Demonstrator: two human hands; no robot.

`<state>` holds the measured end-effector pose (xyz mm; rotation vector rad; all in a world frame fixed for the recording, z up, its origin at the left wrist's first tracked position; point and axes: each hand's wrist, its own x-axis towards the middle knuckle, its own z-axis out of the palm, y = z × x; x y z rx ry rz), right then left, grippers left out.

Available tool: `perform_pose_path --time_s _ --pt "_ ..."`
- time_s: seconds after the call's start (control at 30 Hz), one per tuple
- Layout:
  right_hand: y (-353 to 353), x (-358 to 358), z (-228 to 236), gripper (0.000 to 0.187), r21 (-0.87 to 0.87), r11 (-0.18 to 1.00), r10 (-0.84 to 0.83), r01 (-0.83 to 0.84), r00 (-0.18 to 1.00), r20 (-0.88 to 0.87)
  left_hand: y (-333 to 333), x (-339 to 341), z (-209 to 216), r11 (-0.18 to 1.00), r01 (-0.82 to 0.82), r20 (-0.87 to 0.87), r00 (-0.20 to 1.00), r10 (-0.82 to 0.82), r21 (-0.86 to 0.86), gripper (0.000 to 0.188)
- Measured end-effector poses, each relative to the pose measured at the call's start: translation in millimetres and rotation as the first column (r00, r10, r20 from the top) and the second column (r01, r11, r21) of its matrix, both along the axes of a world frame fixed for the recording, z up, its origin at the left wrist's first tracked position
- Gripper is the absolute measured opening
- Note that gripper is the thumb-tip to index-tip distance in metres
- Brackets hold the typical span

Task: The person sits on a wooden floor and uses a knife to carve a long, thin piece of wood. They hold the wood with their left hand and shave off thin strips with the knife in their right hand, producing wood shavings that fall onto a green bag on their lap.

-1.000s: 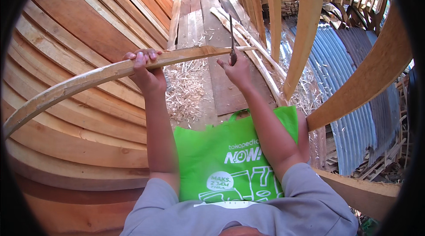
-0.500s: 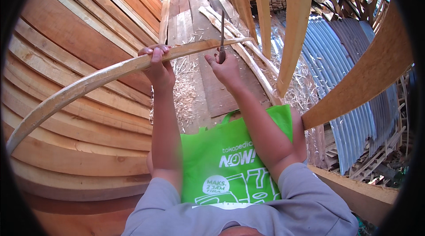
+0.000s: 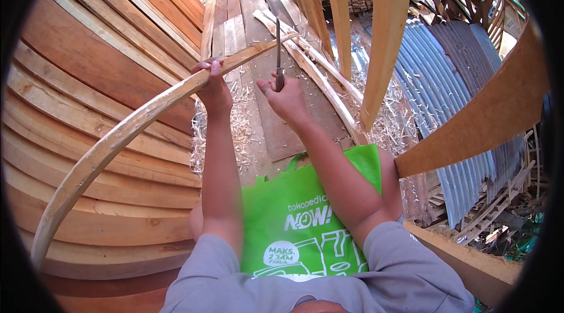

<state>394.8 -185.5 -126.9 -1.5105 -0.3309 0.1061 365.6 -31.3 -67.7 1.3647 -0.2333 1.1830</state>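
Observation:
A long, curved strip of pale wood (image 3: 158, 103) runs from the lower left up to the middle, where it narrows to a thin tip. My left hand (image 3: 215, 90) is closed around it not far from that tip. In my right hand (image 3: 286, 98) is a knife (image 3: 278, 46), its handle in my fist and its narrow dark blade pointing up and away. The blade stands at the strip's thin end; whether it touches the wood I cannot tell. Below my forearms a green bag (image 3: 276, 195) with white print lies across my lap.
Curved planks (image 3: 117, 178) form a wall on the left. Pale shavings (image 3: 238, 131) litter the plank floor (image 3: 267, 119). Long peeled sticks (image 3: 323, 87) lie ahead, beside upright curved timbers (image 3: 385, 37). To the right are corrugated metal sheets (image 3: 435, 96) and a broad curved timber (image 3: 470, 128).
Both hands have shifted slightly left, my right hand also a little nearer. The strip has tilted more steeply, and the knife now stands nearer its tip.

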Motion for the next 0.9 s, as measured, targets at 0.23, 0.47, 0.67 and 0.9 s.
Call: perform_pose_path --time_s 0.23,0.47,0.67,0.9 --pt "6.7 -7.6 4.5 0.042 0.037 0.999 0.002 -0.002 1.000 0.019 -4.6 13.0 -24.9 0.957 0.189 -0.048 0.978 -0.204 -0.220 0.018" --pt "14.1 -8.9 2.4 0.041 0.151 0.987 -0.060 0.058 0.998 0.008 2.2 12.7 -40.5 0.961 0.155 -0.093 0.979 -0.180 -0.231 0.019" --pt "11.0 -8.7 7.3 0.042 0.112 0.994 -0.019 0.016 0.999 0.026 23.1 -5.2 -45.1 0.997 0.077 -0.102 0.992 -0.074 0.021 0.025" --pt "12.8 -6.7 6.2 0.040 0.056 0.997 -0.040 0.047 0.991 -0.125 7.4 -21.2 -24.7 0.993 0.114 -0.083 0.990 -0.117 -0.033 0.021"
